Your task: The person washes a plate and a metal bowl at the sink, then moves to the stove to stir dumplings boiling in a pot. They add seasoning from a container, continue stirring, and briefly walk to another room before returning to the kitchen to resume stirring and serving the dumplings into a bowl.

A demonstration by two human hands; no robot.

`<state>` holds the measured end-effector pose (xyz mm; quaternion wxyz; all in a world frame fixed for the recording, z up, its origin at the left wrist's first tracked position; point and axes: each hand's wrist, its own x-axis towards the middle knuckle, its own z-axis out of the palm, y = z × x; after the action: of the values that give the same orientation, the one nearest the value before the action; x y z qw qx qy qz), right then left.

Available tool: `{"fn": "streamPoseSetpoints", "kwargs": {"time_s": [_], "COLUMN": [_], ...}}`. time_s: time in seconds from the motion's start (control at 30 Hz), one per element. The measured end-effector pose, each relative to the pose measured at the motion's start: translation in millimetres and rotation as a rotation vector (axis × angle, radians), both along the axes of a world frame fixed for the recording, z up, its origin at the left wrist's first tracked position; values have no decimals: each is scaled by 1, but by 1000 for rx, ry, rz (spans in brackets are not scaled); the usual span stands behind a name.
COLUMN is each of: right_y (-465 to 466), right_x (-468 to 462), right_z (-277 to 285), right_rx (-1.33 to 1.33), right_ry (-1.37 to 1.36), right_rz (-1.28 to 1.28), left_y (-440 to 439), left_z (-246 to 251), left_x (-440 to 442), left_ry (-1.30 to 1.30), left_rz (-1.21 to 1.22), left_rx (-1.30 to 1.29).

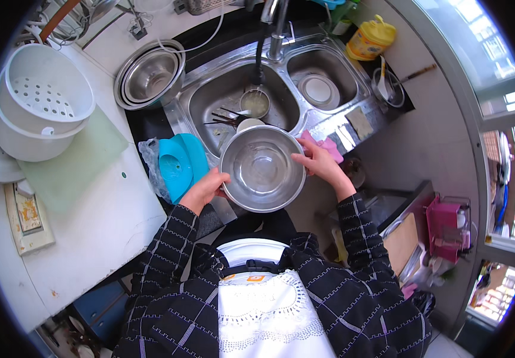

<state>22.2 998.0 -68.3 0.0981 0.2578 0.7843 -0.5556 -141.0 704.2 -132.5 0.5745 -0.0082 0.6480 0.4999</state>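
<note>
Between my two hands is a round stainless steel bowl [264, 170], its inside facing up at me. My left hand [204, 189] grips the rim on the left, and my right hand [321, 164] grips it on the right. The bowl hangs over the front edge of the double sink [181, 100] and hides part of the larger basin. Inside that basin, several dark chopsticks [224, 120] lie beside a small bowl [255, 103] of cloudy water under the faucet [276, 44]. A pale round dish [249, 124] shows partly behind my bowl.
Nested steel bowls [152, 76] stand left of the sink. A blue plastic basin [181, 165] and a clear plastic bag [152, 163] are near my left hand. White plates [320, 89] sit in the smaller basin. A pink cloth [326, 147] lies by my right hand. White strainer tubs [45, 103] stand far left.
</note>
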Motion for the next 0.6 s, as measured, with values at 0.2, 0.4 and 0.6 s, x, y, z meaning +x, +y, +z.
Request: {"fn": "streamPoseSetpoints", "kwargs": {"time_s": [0.2, 0.4, 0.6], "right_y": [-49, -112, -182], "right_x": [56, 118, 192], "right_z": [24, 33, 30], "right_rx": [-12, -45, -78], "right_ry": [-61, -30, -75], "right_rz": [-24, 10, -8], "left_y": [-38, -107, -171], "left_z": [12, 7, 7], "left_x": [42, 113, 175], "left_ry": [-12, -32, -66], "left_rz": [-110, -93, -107], "left_rx": [25, 54, 19]}}
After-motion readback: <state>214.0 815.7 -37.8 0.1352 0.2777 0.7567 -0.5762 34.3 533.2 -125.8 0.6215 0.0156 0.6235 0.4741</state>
